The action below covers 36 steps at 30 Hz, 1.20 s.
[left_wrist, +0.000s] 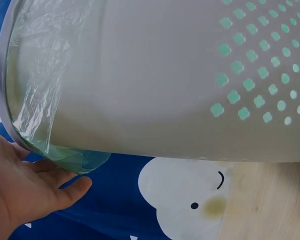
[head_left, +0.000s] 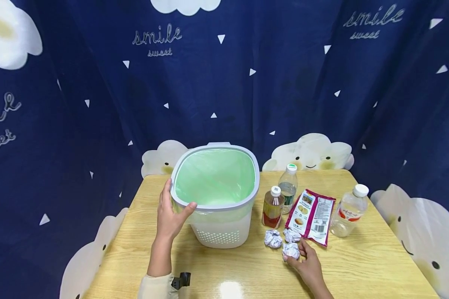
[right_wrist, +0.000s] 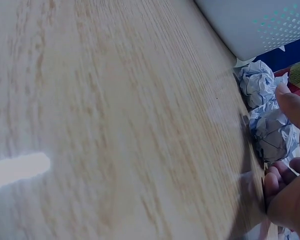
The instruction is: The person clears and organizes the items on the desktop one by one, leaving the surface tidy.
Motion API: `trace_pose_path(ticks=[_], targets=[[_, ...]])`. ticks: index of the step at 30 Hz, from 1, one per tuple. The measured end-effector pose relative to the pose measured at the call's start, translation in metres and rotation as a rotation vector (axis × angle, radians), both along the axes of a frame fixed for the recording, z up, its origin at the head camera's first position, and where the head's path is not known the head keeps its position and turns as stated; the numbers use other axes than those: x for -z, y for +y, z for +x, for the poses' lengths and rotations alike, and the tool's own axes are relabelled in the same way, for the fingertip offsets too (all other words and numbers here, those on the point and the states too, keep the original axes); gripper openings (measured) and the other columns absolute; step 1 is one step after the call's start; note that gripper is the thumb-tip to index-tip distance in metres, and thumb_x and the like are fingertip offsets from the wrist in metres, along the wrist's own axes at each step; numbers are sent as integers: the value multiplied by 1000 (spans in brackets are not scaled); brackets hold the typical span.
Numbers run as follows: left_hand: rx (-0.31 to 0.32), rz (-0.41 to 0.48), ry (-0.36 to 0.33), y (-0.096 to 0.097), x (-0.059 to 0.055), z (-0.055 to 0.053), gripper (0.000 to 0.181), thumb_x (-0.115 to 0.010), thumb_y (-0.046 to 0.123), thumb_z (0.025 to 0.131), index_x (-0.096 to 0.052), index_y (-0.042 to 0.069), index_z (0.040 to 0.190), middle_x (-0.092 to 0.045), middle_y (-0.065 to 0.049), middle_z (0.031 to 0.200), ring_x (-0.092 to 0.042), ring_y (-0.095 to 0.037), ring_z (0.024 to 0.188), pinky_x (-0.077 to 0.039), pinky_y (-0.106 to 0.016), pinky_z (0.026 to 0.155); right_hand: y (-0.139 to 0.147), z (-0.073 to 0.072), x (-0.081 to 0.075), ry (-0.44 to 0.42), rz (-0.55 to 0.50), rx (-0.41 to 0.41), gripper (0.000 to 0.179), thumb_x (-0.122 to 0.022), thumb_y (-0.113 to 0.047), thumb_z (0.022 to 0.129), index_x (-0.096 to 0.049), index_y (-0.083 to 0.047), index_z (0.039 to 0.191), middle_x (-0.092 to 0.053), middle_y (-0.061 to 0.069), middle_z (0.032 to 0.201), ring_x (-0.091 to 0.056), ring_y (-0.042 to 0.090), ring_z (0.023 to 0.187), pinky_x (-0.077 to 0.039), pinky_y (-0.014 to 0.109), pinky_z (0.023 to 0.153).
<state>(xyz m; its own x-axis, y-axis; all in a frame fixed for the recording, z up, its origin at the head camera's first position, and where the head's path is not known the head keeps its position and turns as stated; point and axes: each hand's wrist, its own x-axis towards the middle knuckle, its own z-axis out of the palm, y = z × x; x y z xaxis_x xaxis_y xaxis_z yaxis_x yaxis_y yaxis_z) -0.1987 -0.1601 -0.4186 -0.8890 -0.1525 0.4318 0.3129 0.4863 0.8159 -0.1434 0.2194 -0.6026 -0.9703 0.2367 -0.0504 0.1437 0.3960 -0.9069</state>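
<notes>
A waste basket [head_left: 224, 232] with a lilac rim and a green bag lining it stands upright on the table. My left hand [head_left: 171, 218] touches its near left corner, thumb along the front rim and fingers up the side. The left wrist view shows that hand [left_wrist: 40, 187] beside the bag's overhang [left_wrist: 82, 160]. To the right, three crumpled paper balls lie together. My right hand [head_left: 309, 265] has thumb and fingers around the nearest paper ball [head_left: 291, 251]. Beside it are the left paper ball [head_left: 272, 238] and the back paper ball [head_left: 292, 235].
Behind the paper balls stand a bottle with red-brown liquid [head_left: 272, 209] and a clear bottle with a green-topped cap [head_left: 288, 185]. A flat magenta snack packet [head_left: 310, 216] lies beside them, with a clear white-capped bottle [head_left: 349, 214] at its right. A blue curtain [head_left: 217, 83] hangs behind the table [head_left: 134, 249].
</notes>
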Motion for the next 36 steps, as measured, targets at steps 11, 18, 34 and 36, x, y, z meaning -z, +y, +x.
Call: trace_pose_path(ticks=[11, 18, 34, 36], targets=[[8, 40, -45, 1, -2, -4, 104, -80, 37, 66, -20, 12, 148, -26, -12, 147, -24, -32, 132, -18, -55, 103, -5, 1, 1, 24, 50, 3, 76, -79, -12, 72, -40, 13, 132, -45, 27, 120, -47, 34, 107, -39, 43, 91], [7, 60, -58, 3, 0, -5, 106, -81, 39, 65, -20, 15, 148, -25, -9, 149, -24, -30, 133, -18, -53, 104, -7, 2, -2, 26, 58, 16, 71, -80, -11, 72, -45, 14, 128, -45, 27, 120, -47, 36, 109, -36, 46, 94], [31, 171, -90, 7, 4, -3, 101, -80, 35, 66, -20, 20, 146, -34, -7, 144, -32, -26, 128, -21, -50, 103, -8, 9, -16, -19, -4, 15, 75, -79, -18, 73, -41, 11, 131, -48, 26, 120, -49, 34, 105, -46, 27, 81], [34, 180, -98, 7, 3, -3, 99, -79, 36, 68, -20, 21, 146, -35, -7, 143, -33, -26, 127, -22, -51, 103, -8, 9, -23, -14, 7, 13, 75, -79, -18, 73, -41, 11, 131, -50, 27, 118, -50, 35, 104, -47, 27, 79]])
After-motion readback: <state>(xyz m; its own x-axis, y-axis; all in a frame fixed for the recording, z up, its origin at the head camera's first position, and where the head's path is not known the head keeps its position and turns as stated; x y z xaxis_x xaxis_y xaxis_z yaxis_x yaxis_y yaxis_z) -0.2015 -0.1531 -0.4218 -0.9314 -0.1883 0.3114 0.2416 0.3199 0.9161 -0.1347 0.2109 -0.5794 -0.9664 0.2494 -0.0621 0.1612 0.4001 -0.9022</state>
